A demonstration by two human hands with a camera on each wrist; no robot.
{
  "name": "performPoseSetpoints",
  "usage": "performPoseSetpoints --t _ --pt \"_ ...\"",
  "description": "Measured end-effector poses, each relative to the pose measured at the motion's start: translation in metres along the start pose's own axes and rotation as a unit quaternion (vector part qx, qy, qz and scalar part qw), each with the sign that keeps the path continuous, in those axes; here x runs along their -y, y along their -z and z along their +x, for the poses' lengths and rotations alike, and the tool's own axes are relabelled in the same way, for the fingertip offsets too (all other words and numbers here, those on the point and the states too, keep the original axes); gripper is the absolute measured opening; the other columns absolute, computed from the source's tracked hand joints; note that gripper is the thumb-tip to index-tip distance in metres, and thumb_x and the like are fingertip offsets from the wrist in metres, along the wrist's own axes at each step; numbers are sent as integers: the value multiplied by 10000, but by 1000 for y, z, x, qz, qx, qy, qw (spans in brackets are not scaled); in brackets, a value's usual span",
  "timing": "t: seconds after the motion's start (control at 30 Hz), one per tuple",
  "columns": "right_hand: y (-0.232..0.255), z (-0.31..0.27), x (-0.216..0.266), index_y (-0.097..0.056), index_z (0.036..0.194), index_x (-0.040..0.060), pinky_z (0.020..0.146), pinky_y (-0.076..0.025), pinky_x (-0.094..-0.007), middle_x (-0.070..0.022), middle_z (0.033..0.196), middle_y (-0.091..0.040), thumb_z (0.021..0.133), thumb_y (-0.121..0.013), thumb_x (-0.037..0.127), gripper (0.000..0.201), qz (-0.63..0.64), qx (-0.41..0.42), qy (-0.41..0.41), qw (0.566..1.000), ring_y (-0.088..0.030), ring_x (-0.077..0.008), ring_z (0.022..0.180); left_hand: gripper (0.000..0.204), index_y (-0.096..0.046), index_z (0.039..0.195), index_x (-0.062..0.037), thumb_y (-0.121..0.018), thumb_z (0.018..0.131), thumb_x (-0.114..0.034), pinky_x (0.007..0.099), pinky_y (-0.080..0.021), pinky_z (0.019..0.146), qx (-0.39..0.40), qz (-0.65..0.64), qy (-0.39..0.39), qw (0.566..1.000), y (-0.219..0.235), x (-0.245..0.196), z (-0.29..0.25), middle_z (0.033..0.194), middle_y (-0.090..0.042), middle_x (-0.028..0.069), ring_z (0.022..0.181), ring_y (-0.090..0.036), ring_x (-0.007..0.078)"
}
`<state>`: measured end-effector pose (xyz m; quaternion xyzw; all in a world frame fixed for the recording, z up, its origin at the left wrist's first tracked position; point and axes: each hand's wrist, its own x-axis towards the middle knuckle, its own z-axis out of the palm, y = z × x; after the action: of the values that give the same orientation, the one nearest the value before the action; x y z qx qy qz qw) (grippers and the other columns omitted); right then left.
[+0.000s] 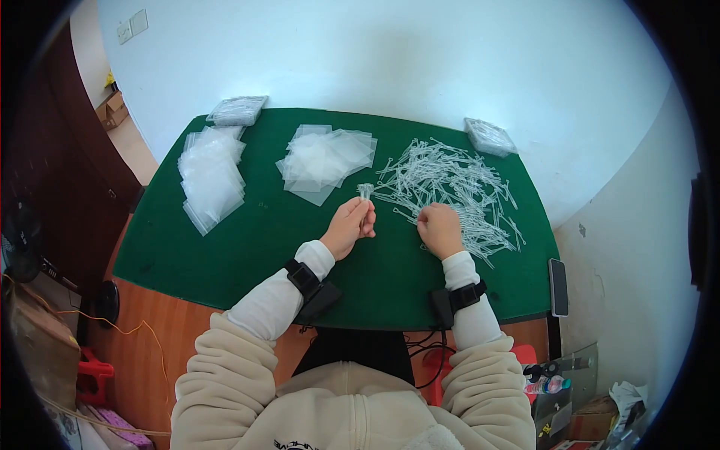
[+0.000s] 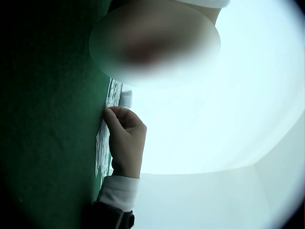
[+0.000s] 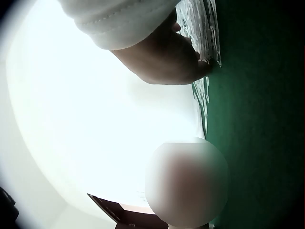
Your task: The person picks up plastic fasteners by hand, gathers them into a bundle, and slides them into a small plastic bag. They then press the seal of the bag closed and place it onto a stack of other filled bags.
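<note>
My left hand [image 1: 349,229] grips a small upright bundle of thin clear plastic sticks [image 1: 365,190], their looped ends showing above the thumb and forefinger. At the near left side of a loose heap of such sticks [image 1: 450,176], my right hand [image 1: 441,229] is low with its fingers curled. In the left wrist view the right hand [image 2: 127,138] has thumb and forefinger brought together at the heap, pinching at a stick. From the right wrist view, the right hand [image 3: 167,57] is close against the sticks [image 3: 200,28]. Blurred patches cover part of both wrist views.
On the green table [image 1: 277,251] lie two spreads of clear plastic bags, one in the middle [image 1: 326,157] and one at the left [image 1: 212,176]. Filled clear packs stand at the back left [image 1: 238,111] and back right [image 1: 489,137]. A phone [image 1: 558,287] is at the right edge.
</note>
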<state>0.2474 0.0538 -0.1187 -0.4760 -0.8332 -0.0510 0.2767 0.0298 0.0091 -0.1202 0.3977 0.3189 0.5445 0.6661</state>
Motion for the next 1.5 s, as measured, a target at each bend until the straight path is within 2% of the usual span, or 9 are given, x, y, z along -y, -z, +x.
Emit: performPoseSetpoints --t 0.23,0.57,0.67,0.77,0.9,1.07,1.2,1.3,1.5 --pt "-4 -3 6 -572 625 66 621 -440 -373 -74 679 -557 646 -606 91 47 -46 5 -40 998 -549 -272 714 142 -463 904 -74 -395 932 -196 194 -282 500 14 35 9 999 -1 3 0 680 -380 -28 538 -297 58" --pt "3 4 22 -581 696 62 576 -426 -326 -59 685 -563 691 -612 87 40 124 -70 -14 990 -534 -197 649 207 -518 1020 -37 -384 932 -168 196 -305 514 97 138 31 985 1 6 -1 706 -425 -19 557 -341 57" --pt "4 6 28 -581 740 46 542 -425 -277 -54 694 -578 726 -612 59 37 325 -70 -74 940 -528 -143 595 214 -528 1024 -32 -384 930 -161 198 -327 528 91 129 37 987 2 7 1 722 -445 -13 567 -362 63" --pt "6 5 34 -565 863 22 514 -415 -214 -52 739 -598 778 -600 39 94 633 0 -150 760 -512 -85 556 219 -516 1038 -26 -385 933 -167 214 -416 611 80 133 5 988 0 6 0 778 -499 10 635 -471 85" --pt "13 2 49 -530 958 18 508 -413 -197 -59 748 -611 826 -543 9 133 688 9 -135 713 -508 -81 530 228 -500 1050 -24 -397 936 -191 259 -472 734 64 93 38 993 -6 3 -5 884 -555 57 776 -566 138" --pt "6 0 47 -509 987 4 527 -443 -207 -68 783 -613 795 -578 4 204 689 54 -116 714 -548 -91 590 247 -481 1072 -20 -409 935 -213 305 -479 799 134 69 63 987 -3 7 -3 964 -567 101 868 -588 184" --pt "7 0 50 -532 946 8 544 -442 -203 -48 776 -606 787 -590 -6 170 677 32 -127 724 -549 -77 620 238 -474 1055 -11 -379 946 -201 290 -488 765 145 88 89 982 -10 1 -8 940 -568 90 828 -583 152" --pt "1 0 48 -556 900 14 564 -433 -187 -18 766 -593 776 -611 -3 138 595 -32 -111 796 -538 -59 642 249 -466 1071 -12 -382 946 -211 289 -488 761 162 96 87 978 -10 0 -8 957 -570 95 829 -583 153" --pt "-4 -1 46 -575 875 19 582 -427 -176 3 759 -586 768 -624 -8 121 583 -74 -104 803 -532 -46 651 259 -463 1082 -14 -385 946 -220 288 -486 757 172 94 79 977 -9 1 -8 952 -571 87 822 -580 144"
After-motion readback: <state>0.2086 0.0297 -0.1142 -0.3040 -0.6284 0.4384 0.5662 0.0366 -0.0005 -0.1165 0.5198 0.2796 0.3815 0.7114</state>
